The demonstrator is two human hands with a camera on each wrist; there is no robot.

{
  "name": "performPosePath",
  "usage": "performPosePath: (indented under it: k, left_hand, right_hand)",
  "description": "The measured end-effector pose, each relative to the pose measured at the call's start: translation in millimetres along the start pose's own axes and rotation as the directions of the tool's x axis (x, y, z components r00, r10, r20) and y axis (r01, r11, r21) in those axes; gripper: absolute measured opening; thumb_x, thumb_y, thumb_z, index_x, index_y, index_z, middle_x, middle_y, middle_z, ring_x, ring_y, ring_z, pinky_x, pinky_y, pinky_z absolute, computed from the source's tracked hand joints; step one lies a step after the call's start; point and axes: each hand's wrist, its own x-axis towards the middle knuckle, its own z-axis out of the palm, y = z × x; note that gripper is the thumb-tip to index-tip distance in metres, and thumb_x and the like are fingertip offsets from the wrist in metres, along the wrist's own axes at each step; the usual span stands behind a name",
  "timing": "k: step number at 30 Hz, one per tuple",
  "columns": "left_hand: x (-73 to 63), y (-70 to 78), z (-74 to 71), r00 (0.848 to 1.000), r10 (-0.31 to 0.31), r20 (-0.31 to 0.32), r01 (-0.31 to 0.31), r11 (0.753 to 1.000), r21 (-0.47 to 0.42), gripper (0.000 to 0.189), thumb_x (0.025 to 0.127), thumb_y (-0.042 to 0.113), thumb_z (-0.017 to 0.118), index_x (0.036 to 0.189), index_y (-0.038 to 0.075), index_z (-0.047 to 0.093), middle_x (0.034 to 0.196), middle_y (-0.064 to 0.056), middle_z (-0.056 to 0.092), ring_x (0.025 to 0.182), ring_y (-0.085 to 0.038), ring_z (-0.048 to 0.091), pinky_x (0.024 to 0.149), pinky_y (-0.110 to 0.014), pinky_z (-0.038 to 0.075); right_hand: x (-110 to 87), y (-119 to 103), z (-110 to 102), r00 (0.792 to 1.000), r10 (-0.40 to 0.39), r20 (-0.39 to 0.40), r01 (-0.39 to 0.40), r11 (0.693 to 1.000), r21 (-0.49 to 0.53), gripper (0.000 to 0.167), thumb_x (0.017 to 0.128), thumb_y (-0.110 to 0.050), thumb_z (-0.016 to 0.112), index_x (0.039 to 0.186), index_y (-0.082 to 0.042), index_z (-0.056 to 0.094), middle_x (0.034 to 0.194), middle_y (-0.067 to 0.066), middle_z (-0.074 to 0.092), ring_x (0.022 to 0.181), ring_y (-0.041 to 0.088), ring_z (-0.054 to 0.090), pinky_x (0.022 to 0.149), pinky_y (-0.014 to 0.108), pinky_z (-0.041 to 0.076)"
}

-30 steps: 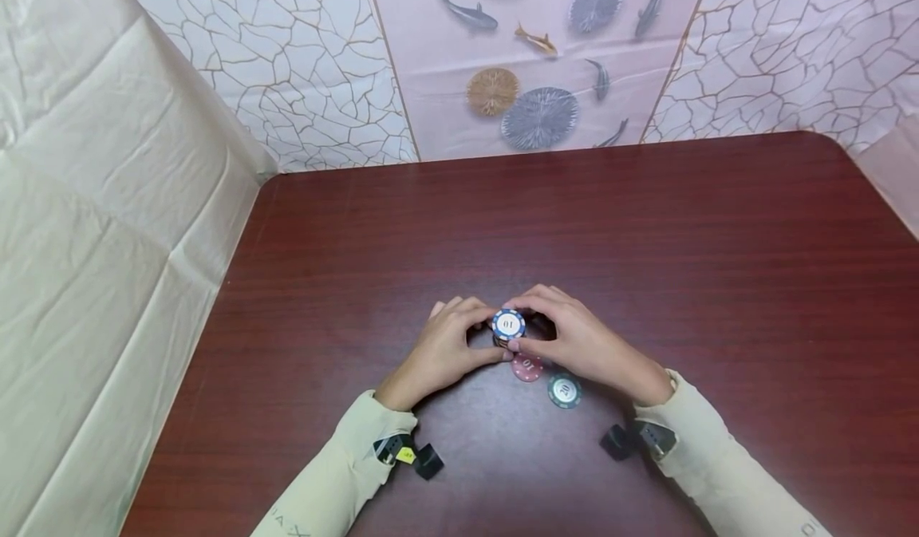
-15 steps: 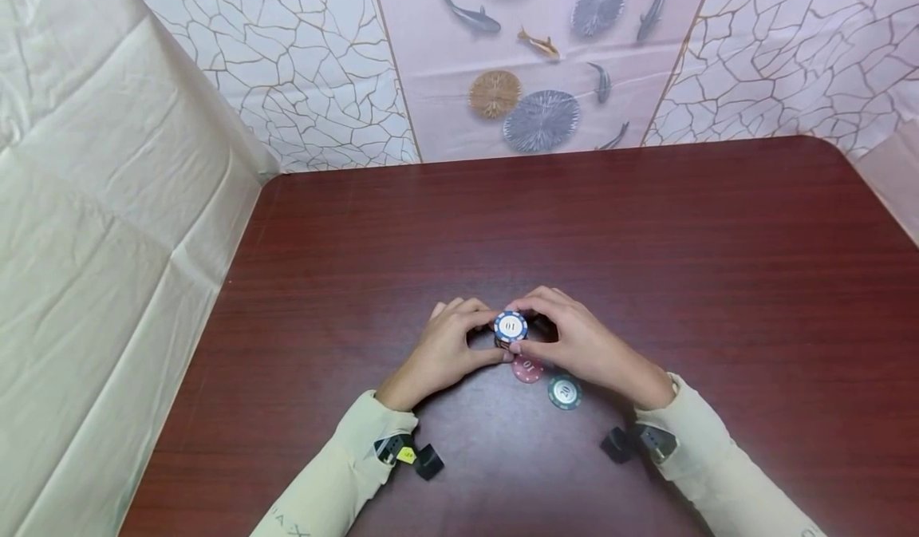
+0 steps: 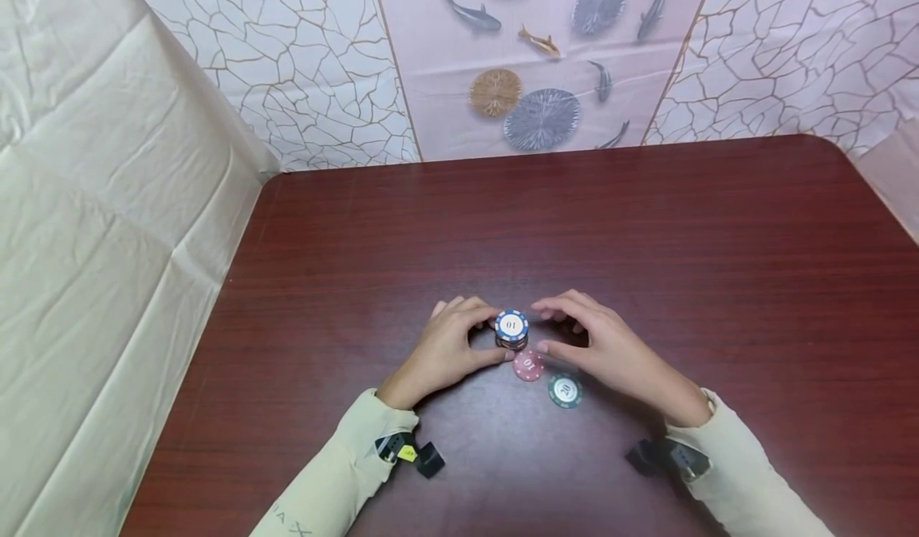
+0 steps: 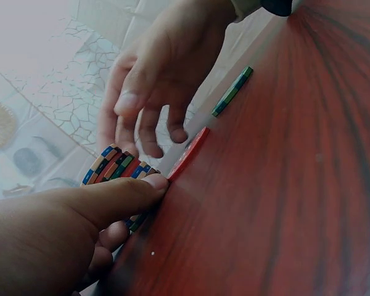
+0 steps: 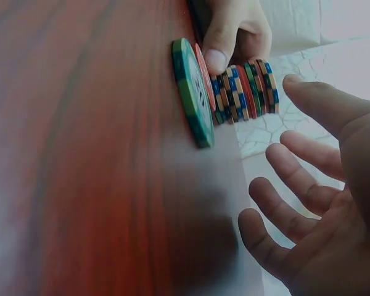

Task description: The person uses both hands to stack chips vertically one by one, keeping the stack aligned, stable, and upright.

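Note:
A stack of poker chips (image 3: pixel 511 326) stands on the table, its top chip blue and white and marked 10. My left hand (image 3: pixel 447 347) grips the stack low down between thumb and fingers. In the right wrist view the stack's edges (image 5: pixel 246 91) show blue, red, green, black and orange layers, slightly uneven. My right hand (image 3: pixel 599 345) is off to the right of the stack, fingers spread and holding nothing. A red chip (image 3: pixel 528 366) lies flat right in front of the stack. Nearer me and to the right lies a green chip (image 3: pixel 565 391) marked 20.
The dark red-brown wooden table (image 3: pixel 359 234) has rounded far corners. Behind it hangs a patterned cloth (image 3: pixel 546 58) with fish and round leaf prints, and a pale cloth (image 3: pixel 108 242) hangs along the left. Each wrist wears a strap with a small black camera (image 3: pixel 429 460).
My right hand has let go of the blue chip, now resting on top of the stack, and has drawn back to the right with its fingers parted. My left hand has stayed in place.

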Motion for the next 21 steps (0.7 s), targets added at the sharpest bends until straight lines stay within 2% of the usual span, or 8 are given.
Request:
performPosePath:
  k: [4, 13, 17, 21]
  left_hand:
    - [-0.4, -0.5, 1.0, 1.000, 0.004, -0.004, -0.004, 1.000, 0.006, 0.051, 0.083, 0.040, 0.091, 0.125, 0.016, 0.077, 0.110, 0.006, 0.072, 0.097, -0.012, 0.058, 0.088, -0.036, 0.038]
    - [0.4, -1.8, 1.8, 1.000, 0.008, -0.004, -0.008, 1.000, 0.004, 0.051, 0.083, 0.041, 0.090, 0.125, 0.016, 0.076, 0.109, 0.007, 0.072, 0.095, -0.011, 0.056, 0.087, -0.036, 0.037]
    - [-0.2, -2.0, 2.1, 1.000, 0.006, -0.001, -0.006, 1.000, 0.005, 0.050, 0.083, 0.040, 0.090, 0.125, 0.016, 0.076, 0.110, 0.007, 0.071, 0.095, -0.011, 0.056, 0.088, -0.036, 0.037]
    - [0.1, -1.8, 1.3, 1.000, 0.008, -0.001, -0.008, 1.000, 0.015, 0.050, 0.084, 0.041, 0.090, 0.125, 0.016, 0.076, 0.111, 0.007, 0.071, 0.096, -0.012, 0.056, 0.089, -0.036, 0.037]
  right_hand:
    - [-9.6, 1.4, -5.7, 1.000, 0.001, 0.017, -0.001, 1.000, 0.019, 0.040, 0.092, -0.012, 0.083, 0.130, -0.011, 0.070, 0.110, -0.002, 0.068, 0.097, 0.017, 0.060, 0.082, 0.028, 0.050]
    - [-31.5, 3.2, -17.4, 0.993, -0.018, 0.114, 0.016, 1.000, 0.013, 0.044, 0.087, -0.007, 0.086, 0.127, -0.015, 0.071, 0.107, -0.008, 0.067, 0.094, 0.012, 0.060, 0.080, 0.026, 0.050]
    - [-36.2, 6.2, -20.6, 0.983, -0.006, 0.184, 0.006, 1.000, -0.002, 0.045, 0.086, -0.014, 0.089, 0.127, -0.021, 0.071, 0.112, -0.011, 0.067, 0.099, 0.010, 0.059, 0.086, 0.027, 0.050]
    - [-37.9, 8.8, -21.6, 0.966, -0.004, 0.260, 0.022, 0.998, -0.064, 0.048, 0.085, -0.022, 0.090, 0.129, -0.028, 0.071, 0.119, -0.017, 0.065, 0.110, 0.007, 0.054, 0.097, 0.032, 0.046]
